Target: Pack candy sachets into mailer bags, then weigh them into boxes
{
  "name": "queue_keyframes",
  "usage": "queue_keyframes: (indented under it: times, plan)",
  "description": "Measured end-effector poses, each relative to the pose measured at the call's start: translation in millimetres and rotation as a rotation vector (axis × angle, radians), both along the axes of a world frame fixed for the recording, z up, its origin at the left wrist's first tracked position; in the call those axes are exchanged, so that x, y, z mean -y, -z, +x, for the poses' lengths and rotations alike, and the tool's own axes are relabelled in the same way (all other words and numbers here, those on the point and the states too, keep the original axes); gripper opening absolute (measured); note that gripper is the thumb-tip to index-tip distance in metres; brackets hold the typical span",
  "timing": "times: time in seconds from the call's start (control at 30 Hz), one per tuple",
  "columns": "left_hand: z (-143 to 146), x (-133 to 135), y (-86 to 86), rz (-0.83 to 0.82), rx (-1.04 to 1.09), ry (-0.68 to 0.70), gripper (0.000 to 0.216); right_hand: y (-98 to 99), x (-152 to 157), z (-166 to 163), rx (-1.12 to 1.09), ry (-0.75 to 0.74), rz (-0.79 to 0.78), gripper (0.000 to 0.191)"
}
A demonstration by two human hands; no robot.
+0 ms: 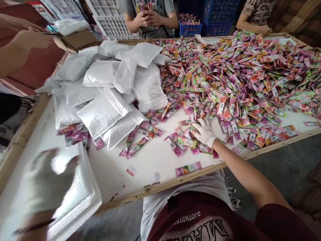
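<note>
My left hand (pixel 48 179), in a pale glove, is smeared by motion above silvery-white padded pouches (pixel 82 190) at the table's near left corner. A gap shows between its thumb and fingers, but I cannot tell whether it grips a pouch. My gloved right hand (pixel 204 132) lies with fingers spread on a small cluster of sachets (pixel 180 142), purple and green stick packs. One sachet (pixel 188 168) lies apart near the front edge. Beyond my right hand spreads a large heap of similar sachets (pixel 240 73).
Bulging white pouches (pixel 105 110) are piled at the left. A wooden rim (pixel 160 187) borders the white table. Across it, a person in grey (pixel 152 20) holds sachets; another person (pixel 258 16) stands right. A blurred arm (pixel 22 47) reaches in at left. Blue crates (pixel 218 16) stand behind.
</note>
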State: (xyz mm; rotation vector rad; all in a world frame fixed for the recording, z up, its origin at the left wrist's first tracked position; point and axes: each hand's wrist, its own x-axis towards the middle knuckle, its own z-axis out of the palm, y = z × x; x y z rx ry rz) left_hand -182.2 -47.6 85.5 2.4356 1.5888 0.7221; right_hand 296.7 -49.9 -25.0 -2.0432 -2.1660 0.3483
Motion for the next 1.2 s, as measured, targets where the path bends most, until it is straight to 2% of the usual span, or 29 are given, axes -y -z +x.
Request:
queue_keyframes:
  times: [0.03,0.07,0.13,0.17,0.23,0.27,0.33,0.4,0.5,0.6,0.67,0.77,0.83,0.9,0.97,1.07,1.13,1.2]
  plan:
    - [19.9,0.1,12.2,0.069,0.036,-0.077,0.032,-0.1,11.0,-6.0,0.012,-0.047,-0.013,0.055]
    - [43.2,0.5,24.4,0.094,0.052,-0.051,0.028,-2.2,21.1,-8.3,0.029,-0.091,-0.030,0.054]
    - [91.2,1.1,44.2,-0.101,-0.051,0.258,0.025,-12.2,36.9,-3.4,0.071,-0.111,-0.051,0.052]
    - [111.7,1.0,50.6,-0.141,-0.127,0.393,0.027,-19.9,42.5,1.7,0.092,-0.073,-0.041,0.051]
    - [138.9,-0.7,56.1,-0.174,-0.256,0.551,0.035,-38.5,50.1,9.6,0.108,0.047,0.024,0.049]
    - [145.1,-2.0,56.5,-0.172,-0.311,0.585,0.038,-48.0,52.9,9.2,0.085,0.084,0.059,0.047]
    - [146.7,-5.1,56.6,-0.161,-0.399,0.612,0.043,-63.0,57.9,-5.1,-0.036,0.050,0.055,0.044]
    - [141.4,-7.0,59.7,-0.147,-0.470,0.632,0.046,-68.8,62.0,-37.2,-0.149,-0.060,-0.071,0.045]
    - [133.9,-4.6,71.4,-0.124,-0.527,0.657,0.039,-59.5,63.3,-97.5,-0.079,-0.122,-0.276,0.046]
    - [127.4,3.8,83.1,-0.126,-0.491,0.703,0.026,-43.3,62.0,-132.3,0.038,-0.110,-0.320,0.042]
    - [122.8,9.7,86.4,-0.165,-0.410,0.734,0.026,-36.6,64.3,-130.3,-0.016,-0.114,-0.313,0.032]
    - [122.6,12.6,83.1,-0.231,-0.319,0.683,0.034,-35.5,72.7,-100.5,-0.296,-0.088,-0.255,0.015]
    - [131.1,8.5,77.1,-0.240,-0.323,0.644,0.039,-38.3,77.1,-78.4,-0.512,-0.015,-0.165,0.016]
    - [145.8,0.5,70.9,-0.223,-0.391,0.662,0.042,-40.9,77.4,-65.8,-0.597,0.096,-0.098,0.018]
    - [162.2,-8.4,66.6,-0.186,-0.497,0.709,0.045,-41.2,73.8,-67.3,-0.522,0.167,-0.122,0.020]
    - [178.1,-16.6,66.4,-0.121,-0.597,0.770,0.047,-37.4,65.1,-89.3,-0.283,0.167,-0.289,0.030]
    - [178.4,-16.9,70.2,-0.087,-0.624,0.774,0.048,-34.6,59.9,-106.0,-0.150,0.142,-0.389,0.036]
    - [171.2,-14.9,75.6,-0.054,-0.625,0.769,0.047,-35.0,57.0,-114.2,-0.111,0.104,-0.431,0.034]
